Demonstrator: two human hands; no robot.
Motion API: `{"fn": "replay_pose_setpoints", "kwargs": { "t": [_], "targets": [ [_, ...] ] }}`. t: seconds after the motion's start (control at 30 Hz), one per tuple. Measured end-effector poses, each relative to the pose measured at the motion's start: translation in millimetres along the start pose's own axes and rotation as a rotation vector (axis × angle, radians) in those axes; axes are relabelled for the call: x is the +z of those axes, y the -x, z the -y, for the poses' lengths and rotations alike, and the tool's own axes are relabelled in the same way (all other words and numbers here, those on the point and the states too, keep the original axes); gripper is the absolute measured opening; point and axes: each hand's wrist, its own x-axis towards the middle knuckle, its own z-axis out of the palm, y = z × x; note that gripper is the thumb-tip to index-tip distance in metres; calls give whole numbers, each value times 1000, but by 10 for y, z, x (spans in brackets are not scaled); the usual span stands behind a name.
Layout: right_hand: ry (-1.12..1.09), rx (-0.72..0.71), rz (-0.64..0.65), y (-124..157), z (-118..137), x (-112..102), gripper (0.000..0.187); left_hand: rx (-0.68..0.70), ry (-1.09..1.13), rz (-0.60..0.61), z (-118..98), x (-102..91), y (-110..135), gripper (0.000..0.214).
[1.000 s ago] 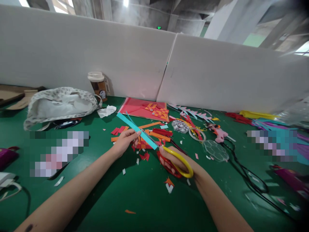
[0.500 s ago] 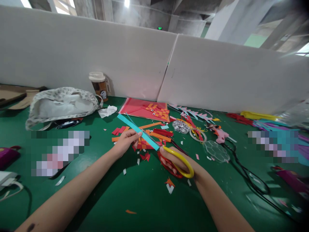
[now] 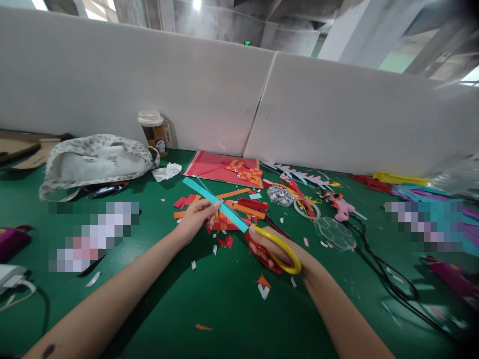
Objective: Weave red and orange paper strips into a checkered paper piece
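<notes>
A light blue paper strip (image 3: 197, 187) slants across the middle of the view, pinched between the thumb and fingers of my left hand (image 3: 198, 219). My right hand (image 3: 271, 245) is closed through the handles of scissors (image 3: 294, 262), one yellow and one red. The scissor blades run along the lower part of the strip; how far apart they stand is hard to see. A thin blue sliver curls up beside the strip's far end. Beneath the hands lie orange paper strips (image 3: 239, 193) and a red-and-orange woven paper piece (image 3: 228, 223).
Behind the hands is a red sheet (image 3: 209, 167) with paper fish on it. A glue gun (image 3: 342, 209) with a black cord lies right, near a clear flower-shaped tray (image 3: 336, 234) and a tape ring (image 3: 307, 209). A fabric bag (image 3: 101, 162) and cup (image 3: 152, 133) stand left. Paper scraps litter the green table.
Almost nothing differs. Both hands, the blue strip and the scissors keep nearly the same places, with only a very slight shift.
</notes>
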Motion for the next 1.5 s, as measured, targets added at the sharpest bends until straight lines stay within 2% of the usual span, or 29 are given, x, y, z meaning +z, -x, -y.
{"fn": "replay_pose_setpoints", "kwargs": {
  "t": [0.27,0.47,0.93,1.23,1.5],
  "targets": [
    [-42,16,38,12,-11,-11,52,-25,-18,40,11,2,12,26],
    [-4,15,9,14,29,3,52,-30,-32,41,27,7,11,28],
    [-36,16,33,14,-17,0,53,-22,-80,98,5,17,27,38],
    [39,-23,-26,21,18,-13,51,-29,-107,57,8,37,33,37],
    [73,-14,-34,17,18,-18,51,-29,9,-1,-30,50,24,28]
  ]
}}
